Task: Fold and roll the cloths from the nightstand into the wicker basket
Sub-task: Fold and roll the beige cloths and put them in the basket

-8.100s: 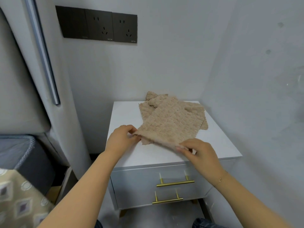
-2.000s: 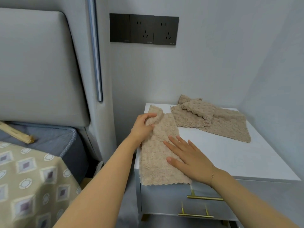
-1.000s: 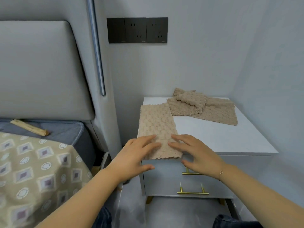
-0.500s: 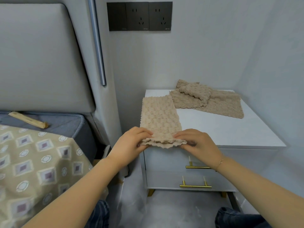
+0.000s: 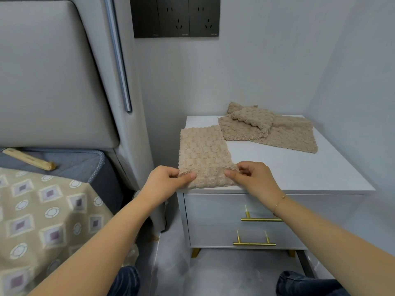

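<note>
Now both arms reach forward; left hand [image 5: 165, 180] and right hand [image 5: 253, 178] fingers pinch the folded cloth's [image 5: 204, 154] near edge.

no legible text or labels anywhere

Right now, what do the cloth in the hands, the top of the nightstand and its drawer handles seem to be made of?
Cloth: soft beige plush fabric, perhaps microfibre, judging by its bubbly raised texture and scalloped edge.
Nightstand top: smooth white board with a matte finish; probably painted or laminated, since no grain shows.
Drawer handles: metal, by their look, brass or gold coloured, with a slight sheen.
</note>
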The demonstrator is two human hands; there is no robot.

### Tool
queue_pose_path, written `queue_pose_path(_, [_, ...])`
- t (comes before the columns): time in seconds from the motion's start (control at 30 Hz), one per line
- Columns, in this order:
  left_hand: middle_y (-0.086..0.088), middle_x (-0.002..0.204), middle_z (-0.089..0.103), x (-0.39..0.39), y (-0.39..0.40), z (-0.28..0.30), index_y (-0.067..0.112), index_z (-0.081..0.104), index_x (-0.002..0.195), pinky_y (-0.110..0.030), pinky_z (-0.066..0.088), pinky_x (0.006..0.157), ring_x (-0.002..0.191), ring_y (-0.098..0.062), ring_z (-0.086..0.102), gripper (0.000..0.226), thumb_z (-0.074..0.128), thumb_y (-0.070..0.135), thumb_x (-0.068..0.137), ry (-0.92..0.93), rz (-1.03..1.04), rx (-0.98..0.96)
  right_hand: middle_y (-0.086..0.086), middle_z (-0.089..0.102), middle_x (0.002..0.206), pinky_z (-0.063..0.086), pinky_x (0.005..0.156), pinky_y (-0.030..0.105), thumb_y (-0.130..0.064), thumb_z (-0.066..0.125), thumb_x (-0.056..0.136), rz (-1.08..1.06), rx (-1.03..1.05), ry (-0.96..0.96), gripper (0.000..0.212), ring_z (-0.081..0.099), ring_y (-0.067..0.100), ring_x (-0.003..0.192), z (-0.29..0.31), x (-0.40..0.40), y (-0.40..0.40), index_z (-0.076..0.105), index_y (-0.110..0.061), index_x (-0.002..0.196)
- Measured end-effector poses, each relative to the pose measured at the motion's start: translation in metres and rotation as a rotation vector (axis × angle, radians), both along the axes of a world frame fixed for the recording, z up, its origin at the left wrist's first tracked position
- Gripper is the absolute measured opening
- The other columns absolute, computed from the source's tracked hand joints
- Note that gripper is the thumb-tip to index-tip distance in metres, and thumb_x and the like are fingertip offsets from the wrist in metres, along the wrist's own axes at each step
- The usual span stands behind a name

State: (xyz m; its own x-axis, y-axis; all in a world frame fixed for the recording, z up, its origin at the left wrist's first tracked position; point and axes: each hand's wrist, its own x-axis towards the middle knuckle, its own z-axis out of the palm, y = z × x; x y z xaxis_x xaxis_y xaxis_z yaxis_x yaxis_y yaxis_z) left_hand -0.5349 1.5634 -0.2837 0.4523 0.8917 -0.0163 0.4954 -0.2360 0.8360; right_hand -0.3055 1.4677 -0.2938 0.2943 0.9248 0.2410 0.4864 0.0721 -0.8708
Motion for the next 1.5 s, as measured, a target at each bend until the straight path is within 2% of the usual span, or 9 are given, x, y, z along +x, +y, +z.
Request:
queue_pose_path(0.17, [-0.003,0.048,0.022,0.007,0.007,-0.008,0.007,0.033,0.051,-0.02,0.024,0.046,0.046,-0.014,0.022,0.063,0.072,0.046,0.081,0.036,0.049,0.125,0.013,0.054,0.058,0.034,0.056,0.023,-0.033,0.073,0.083,-0.124,0.011,-0.159,0.04,0.041,0.008,0.054,-0.006,-0.008,0.012,0.058,-0.002,0.063])
queue_pose_path(0.27, [0.001,0.047,0.032,0.009,0.013,-0.015,0.007,0.038,0.048,-0.019,0.028,0.048,0.045,-0.011,0.028,0.063,0.073,0.049,0.079,0.06,0.092,0.199,0.0,0.058,0.064,0.037,0.058,0.024,-0.034,0.07,0.084,-0.172,0.036,-0.315,0.021,0.049,0.008,0.061,-0.006,-0.011,0.013,0.059,-0.016,0.083])
queue_pose_path(0.4, [0.012,0.091,0.047,0.009,0.012,-0.015,0.023,0.056,0.086,-0.012,0.036,0.063,0.075,-0.001,0.048,0.036,0.078,0.049,0.073,0.066,0.136,0.357,-0.004,0.054,0.092,0.041,0.075,0.028,-0.026,0.068,0.087,-0.125,0.23,-0.578,0.03,0.049,0.011,0.084,-0.007,-0.011,0.012,0.056,-0.018,0.113])
queue_pose_path(0.57, [0.015,0.105,0.045,0.004,0.014,-0.004,0.027,0.06,0.105,-0.018,0.039,0.085,0.092,0.0,0.042,0.026,0.071,0.036,0.084,0.111,-0.124,0.693,0.0,0.057,0.105,0.033,0.08,0.024,-0.026,0.065,0.088,-0.001,0.328,-0.749,0.011,0.049,0.016,0.094,-0.009,0.003,0.018,0.07,-0.018,0.095])
queue_pose_path(0.73, [0.013,0.106,0.054,-0.005,0.02,-0.006,0.028,0.072,0.103,-0.031,0.046,0.089,0.099,-0.009,0.048,0.029,0.056,0.046,0.088,0.197,-0.253,0.711,-0.008,0.061,0.104,0.039,0.086,0.03,-0.047,0.048,0.092,0.072,0.243,-0.723,0.038,0.046,0.01,0.101,-0.009,0.014,0.016,0.075,-0.021,0.098])
queue_pose_path(1.03, [0.018,0.119,0.047,-0.019,0.013,-0.009,0.03,0.06,0.128,-0.023,0.038,0.098,0.111,-0.004,0.042,0.062,0.05,0.068,0.081,0.267,-0.292,0.575,-0.011,0.05,0.125,0.031,0.101,0.023,-0.077,0.049,0.075,0.198,0.041,-0.763,0.075,0.038,0.007,0.119,-0.008,0.022,0.002,0.06,-0.026,0.129])
queue_pose_path(1.13, [0.011,0.123,0.047,-0.021,0.007,-0.016,0.026,0.055,0.134,-0.026,0.041,0.098,0.112,-0.009,0.045,0.076,0.06,0.07,0.072,0.297,-0.312,0.613,-0.008,0.052,0.122,0.034,0.099,0.024,-0.071,0.055,0.074,0.18,0.061,-0.747,0.071,0.04,0.009,0.116,-0.009,0.019,-0.002,0.061,-0.024,0.126])
queue_pose_path(1.37, [0.012,0.102,0.054,-0.017,-0.012,-0.019,0.024,0.07,0.109,-0.03,0.049,0.083,0.096,-0.008,0.05,0.03,0.074,0.033,0.08,0.14,-0.218,0.647,-0.005,0.057,0.101,0.039,0.08,0.021,-0.019,0.081,0.072,0.13,0.161,-0.696,0.035,0.042,0.007,0.099,-0.013,0.013,-0.014,0.071,-0.015,0.105])
queue_pose_path(1.5, [0.01,0.094,0.057,-0.018,-0.018,-0.015,0.024,0.074,0.1,-0.03,0.048,0.081,0.092,-0.01,0.051,0.032,0.067,0.046,0.078,0.085,-0.204,0.51,-0.012,0.053,0.094,0.033,0.084,0.009,-0.033,0.081,0.073,0.109,0.092,-0.508,0.025,0.042,0.006,0.094,-0.004,0.011,-0.02,0.072,-0.021,0.094])
